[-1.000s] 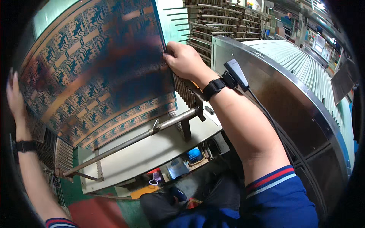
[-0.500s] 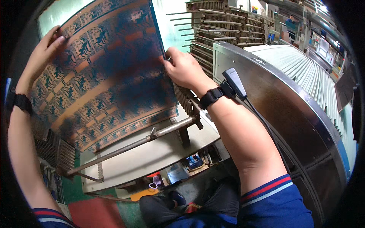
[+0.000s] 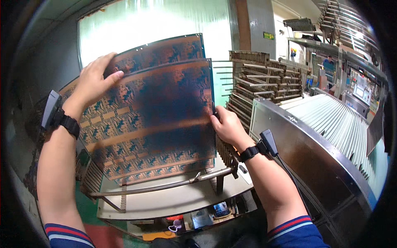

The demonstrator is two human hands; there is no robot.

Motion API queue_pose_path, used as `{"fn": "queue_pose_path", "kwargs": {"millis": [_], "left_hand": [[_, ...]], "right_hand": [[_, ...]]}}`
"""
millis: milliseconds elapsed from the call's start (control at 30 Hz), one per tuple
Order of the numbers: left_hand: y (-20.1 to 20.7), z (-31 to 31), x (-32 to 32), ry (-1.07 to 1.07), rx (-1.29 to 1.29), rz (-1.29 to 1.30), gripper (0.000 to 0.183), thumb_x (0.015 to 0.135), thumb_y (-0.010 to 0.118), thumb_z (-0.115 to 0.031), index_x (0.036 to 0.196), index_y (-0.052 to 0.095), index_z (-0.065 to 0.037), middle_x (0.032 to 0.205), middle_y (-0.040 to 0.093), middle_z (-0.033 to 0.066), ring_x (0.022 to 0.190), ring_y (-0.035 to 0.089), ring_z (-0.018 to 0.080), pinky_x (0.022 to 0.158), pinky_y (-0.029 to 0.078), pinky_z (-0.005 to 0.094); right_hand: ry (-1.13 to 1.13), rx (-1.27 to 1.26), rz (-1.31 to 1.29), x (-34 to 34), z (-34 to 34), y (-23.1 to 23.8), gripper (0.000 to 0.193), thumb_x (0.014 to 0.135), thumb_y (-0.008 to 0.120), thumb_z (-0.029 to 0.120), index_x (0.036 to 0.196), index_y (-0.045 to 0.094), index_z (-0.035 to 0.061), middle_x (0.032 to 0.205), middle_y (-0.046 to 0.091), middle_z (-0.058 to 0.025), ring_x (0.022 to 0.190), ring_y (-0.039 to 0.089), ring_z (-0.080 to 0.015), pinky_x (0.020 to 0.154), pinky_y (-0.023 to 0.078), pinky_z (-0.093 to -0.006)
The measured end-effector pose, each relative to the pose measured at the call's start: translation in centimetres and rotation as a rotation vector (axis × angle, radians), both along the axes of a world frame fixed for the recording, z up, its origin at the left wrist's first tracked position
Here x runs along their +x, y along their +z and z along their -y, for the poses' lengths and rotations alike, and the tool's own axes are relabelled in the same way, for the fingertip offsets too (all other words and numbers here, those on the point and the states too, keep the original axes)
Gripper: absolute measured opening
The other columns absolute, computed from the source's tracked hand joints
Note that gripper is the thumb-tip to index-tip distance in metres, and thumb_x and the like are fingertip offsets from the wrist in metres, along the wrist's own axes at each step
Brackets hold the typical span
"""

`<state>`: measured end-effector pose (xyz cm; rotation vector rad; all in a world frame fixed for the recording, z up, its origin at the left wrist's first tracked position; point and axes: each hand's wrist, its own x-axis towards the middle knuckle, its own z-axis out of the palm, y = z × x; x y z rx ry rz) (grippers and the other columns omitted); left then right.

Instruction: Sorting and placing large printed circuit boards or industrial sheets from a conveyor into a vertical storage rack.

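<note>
The left hand [image 3: 94, 78] is at the upper edge of the patterned front panel [image 3: 165, 124]; the right hand [image 3: 229, 127] grips its right edge.

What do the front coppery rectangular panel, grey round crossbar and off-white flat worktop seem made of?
Front panel: probably copper-clad board, satin, judging by its coppery and dark pattern. Crossbar: likely bare metal, dull; streaky grey sheen. Worktop: smooth, perhaps laminate or painted; plain surface leaves that open.

Bench [image 3: 165, 204], white top. Directly on it: one slotted metal rack [image 3: 161, 188], lengthwise, its rail near the front edge; one small dark object [image 3: 242, 169], near the right edge. Beneath the front edge, stored: red item [image 3: 174, 217]; purple ringed item [image 3: 175, 226]; bag [image 3: 202, 219]; blue item [image 3: 221, 208].
</note>
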<state>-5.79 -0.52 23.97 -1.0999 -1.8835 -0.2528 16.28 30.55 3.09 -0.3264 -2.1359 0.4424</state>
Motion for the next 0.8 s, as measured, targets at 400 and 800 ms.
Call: {"fn": "queue_pose_path", "kwargs": {"millis": [400, 800], "left_hand": [[0.1, -0.9, -0.1, -0.140, 0.149, 0.103, 0.043, 0.102, 0.056, -0.034, 0.137, 0.062, -0.009, 0.131, 0.068, 0.0143, 0.123, 0.063, 0.0315, 0.107, 0.046, 0.0440], [0.2, -2.2, -1.3, -0.164, 0.284, 0.058, 0.033, 0.102, 0.059, -0.032, 0.124, 0.071, -0.010, 0.116, 0.074, 0.0130, 0.109, 0.070, 0.0264, 0.100, 0.051, 0.0390]], "right_hand": [[-0.013, -0.041, -0.075, -0.1, 0.1, 0.3, 0.018, 0.095, 0.064, 0.018, 0.096, 0.061, 0.0000, 0.089, 0.066, -0.0252, 0.086, 0.064, -0.0463, 0.076, 0.051, -0.0522], [-0.080, 0.033, -0.014, -0.2, 0.0, 0.7, 0.026, 0.096, 0.060, 0.024, 0.087, 0.062, 0.0000, 0.081, 0.065, -0.0272, 0.084, 0.064, -0.0481, 0.075, 0.050, -0.0553]]}}
